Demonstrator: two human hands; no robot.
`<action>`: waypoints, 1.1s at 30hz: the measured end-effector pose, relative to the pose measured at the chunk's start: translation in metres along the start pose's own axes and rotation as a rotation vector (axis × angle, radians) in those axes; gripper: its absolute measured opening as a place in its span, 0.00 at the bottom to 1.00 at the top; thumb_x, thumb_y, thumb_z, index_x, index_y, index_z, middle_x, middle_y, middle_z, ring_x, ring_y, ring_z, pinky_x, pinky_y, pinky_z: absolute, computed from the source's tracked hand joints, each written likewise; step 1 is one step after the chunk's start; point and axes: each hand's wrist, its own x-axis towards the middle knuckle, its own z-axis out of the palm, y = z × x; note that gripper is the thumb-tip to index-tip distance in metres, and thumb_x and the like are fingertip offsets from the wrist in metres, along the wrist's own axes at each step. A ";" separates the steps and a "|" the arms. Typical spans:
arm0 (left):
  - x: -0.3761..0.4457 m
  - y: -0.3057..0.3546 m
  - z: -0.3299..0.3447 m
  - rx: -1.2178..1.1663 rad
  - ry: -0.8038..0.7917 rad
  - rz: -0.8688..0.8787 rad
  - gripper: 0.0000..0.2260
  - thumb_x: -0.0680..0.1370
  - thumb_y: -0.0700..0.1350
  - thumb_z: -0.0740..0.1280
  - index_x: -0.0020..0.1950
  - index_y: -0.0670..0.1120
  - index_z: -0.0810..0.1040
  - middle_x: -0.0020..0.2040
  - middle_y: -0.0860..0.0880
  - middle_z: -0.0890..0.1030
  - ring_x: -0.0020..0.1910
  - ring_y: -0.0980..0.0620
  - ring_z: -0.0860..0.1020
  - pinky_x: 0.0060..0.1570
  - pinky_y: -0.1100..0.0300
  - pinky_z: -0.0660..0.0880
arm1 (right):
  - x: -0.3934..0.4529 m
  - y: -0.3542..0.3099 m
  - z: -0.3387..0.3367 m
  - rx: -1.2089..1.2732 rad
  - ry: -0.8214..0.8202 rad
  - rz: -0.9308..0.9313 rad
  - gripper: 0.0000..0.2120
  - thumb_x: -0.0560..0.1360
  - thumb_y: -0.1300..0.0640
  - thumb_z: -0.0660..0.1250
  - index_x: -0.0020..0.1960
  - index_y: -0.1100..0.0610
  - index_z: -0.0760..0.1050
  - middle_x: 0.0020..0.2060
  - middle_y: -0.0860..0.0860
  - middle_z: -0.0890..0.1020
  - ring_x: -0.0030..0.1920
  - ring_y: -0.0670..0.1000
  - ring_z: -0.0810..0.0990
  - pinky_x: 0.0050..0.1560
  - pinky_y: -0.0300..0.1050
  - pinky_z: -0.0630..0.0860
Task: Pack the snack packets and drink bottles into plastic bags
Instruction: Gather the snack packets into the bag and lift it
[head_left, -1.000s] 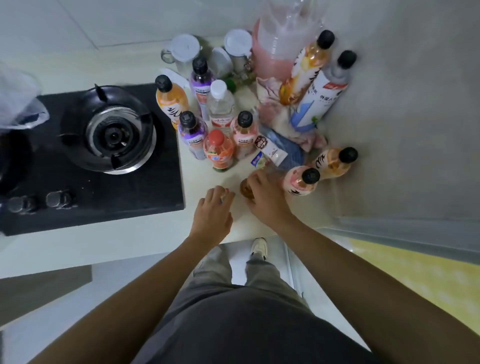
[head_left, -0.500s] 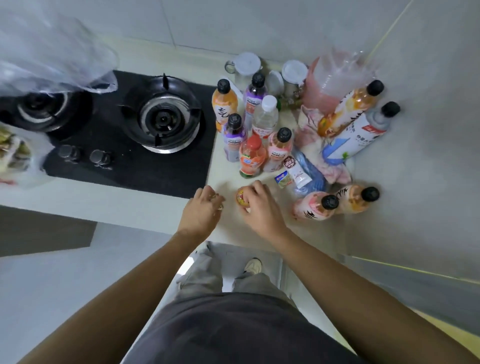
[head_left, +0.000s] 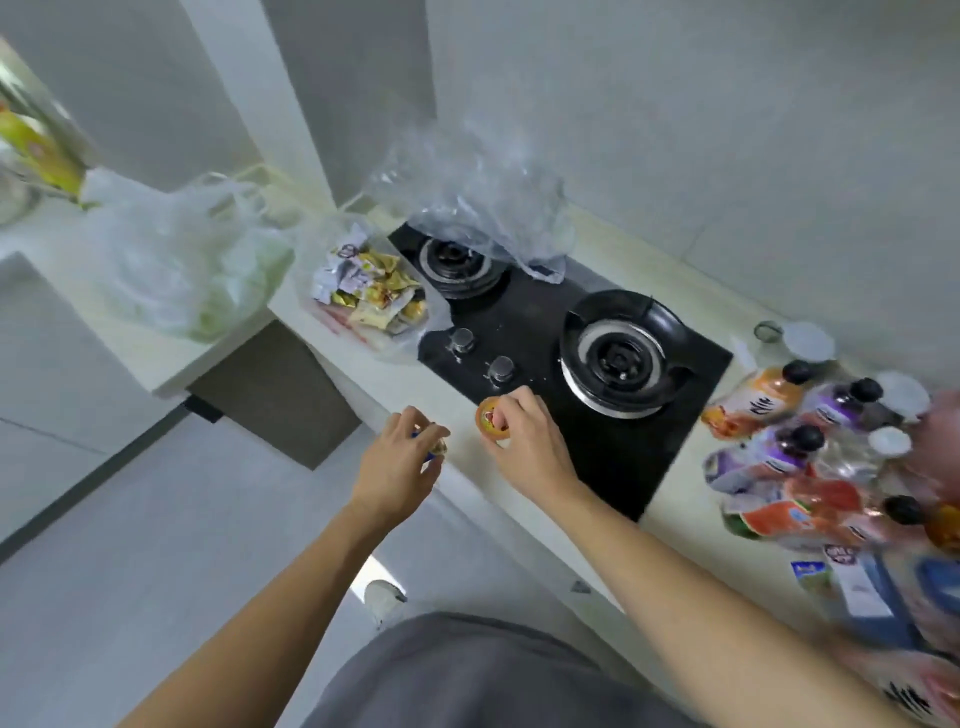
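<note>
Snacks carried over the desk edge
Right hand (head_left: 524, 447) gripped an orange snack (head_left: 489, 419); left hand (head_left: 397, 467) pinched a small packet (head_left: 435, 448).

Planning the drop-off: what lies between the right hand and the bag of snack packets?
Head view: the two stove knobs lie between the right hand and the bag of snack packets.

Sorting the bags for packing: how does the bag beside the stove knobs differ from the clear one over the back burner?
The bag beside the knobs is open and holds snack packets; the bag over the burner looks empty. The first lies on the counter, the second on the stove. Both are transparent plastic.
</note>
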 end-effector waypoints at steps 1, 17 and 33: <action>0.002 -0.021 -0.013 -0.006 0.005 -0.020 0.14 0.77 0.45 0.72 0.63 0.51 0.81 0.56 0.51 0.74 0.53 0.49 0.75 0.43 0.52 0.80 | 0.019 -0.020 0.012 -0.001 -0.003 -0.002 0.15 0.74 0.55 0.77 0.44 0.53 0.70 0.50 0.48 0.71 0.52 0.51 0.74 0.49 0.44 0.76; 0.137 -0.205 -0.096 -0.029 -0.084 -0.049 0.16 0.78 0.47 0.68 0.67 0.51 0.77 0.62 0.48 0.74 0.60 0.46 0.73 0.48 0.49 0.79 | 0.222 -0.108 0.102 0.014 0.001 0.188 0.17 0.71 0.53 0.79 0.43 0.53 0.69 0.50 0.50 0.72 0.56 0.56 0.74 0.47 0.52 0.76; 0.307 -0.190 -0.056 0.035 -0.168 0.390 0.18 0.73 0.50 0.72 0.62 0.49 0.80 0.56 0.49 0.79 0.55 0.47 0.72 0.50 0.52 0.71 | 0.291 -0.071 0.126 -0.402 -0.009 0.395 0.17 0.69 0.46 0.77 0.53 0.54 0.78 0.50 0.52 0.78 0.55 0.56 0.76 0.53 0.53 0.71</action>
